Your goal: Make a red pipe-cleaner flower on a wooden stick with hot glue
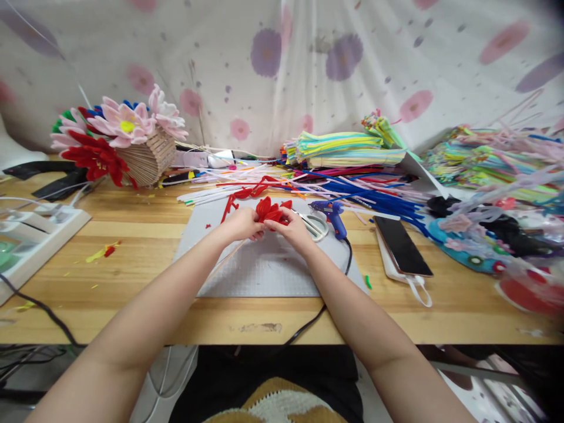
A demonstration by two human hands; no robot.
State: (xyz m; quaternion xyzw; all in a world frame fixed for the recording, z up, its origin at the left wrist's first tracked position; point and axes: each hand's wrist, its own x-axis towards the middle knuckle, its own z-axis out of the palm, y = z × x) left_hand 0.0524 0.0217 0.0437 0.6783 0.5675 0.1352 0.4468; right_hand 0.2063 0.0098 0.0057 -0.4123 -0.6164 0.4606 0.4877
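Note:
A red fuzzy flower (267,210) is held between my two hands above a grey cutting mat (264,279). My left hand (245,225) is closed at its lower left, where a thin pale stem slants down toward the mat. From the right, my right hand (292,228) pinches the petals with thumb and fingers. Just right of that hand, scissors (312,223) and a roll of tape (324,228) lie on the mat, beside a blue glue gun (331,216). Red pipe cleaner pieces (251,191) lie behind the flower.
Pink and red flowers fill a woven basket (147,155) at the back left. A power strip (42,244) sits at the left edge. Pipe cleaner bundles (348,150) line the back. A phone (402,247) lies right; the glue gun's black cord (308,324) crosses the table's front edge.

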